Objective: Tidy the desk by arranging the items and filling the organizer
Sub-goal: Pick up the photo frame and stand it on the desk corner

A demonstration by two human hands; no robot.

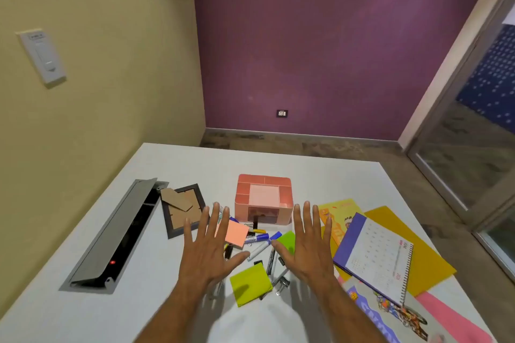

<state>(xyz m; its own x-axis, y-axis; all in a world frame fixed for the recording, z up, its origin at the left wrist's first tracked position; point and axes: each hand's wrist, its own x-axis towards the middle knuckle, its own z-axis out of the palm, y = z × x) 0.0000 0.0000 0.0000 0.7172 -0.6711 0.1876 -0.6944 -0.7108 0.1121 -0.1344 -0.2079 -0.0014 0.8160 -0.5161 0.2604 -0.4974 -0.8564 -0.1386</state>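
Note:
A pink desk organizer (263,198) stands in the middle of the white desk (320,178). In front of it lies a heap of markers and pens (260,242), binder clips (281,281), an orange sticky pad (235,232), a green pad (287,241) and a yellow-green pad (249,285). My left hand (207,248) hovers over the heap's left side with fingers spread and straight. My right hand (306,245) is held the same way over its right side. Neither hand holds anything.
A picture frame (181,210) lies face down left of the organizer, beside an open grey cable tray (111,234). On the right lie a spiral desk calendar (376,256), yellow folders (423,248), a pink sheet (446,315) and printed booklets (390,312).

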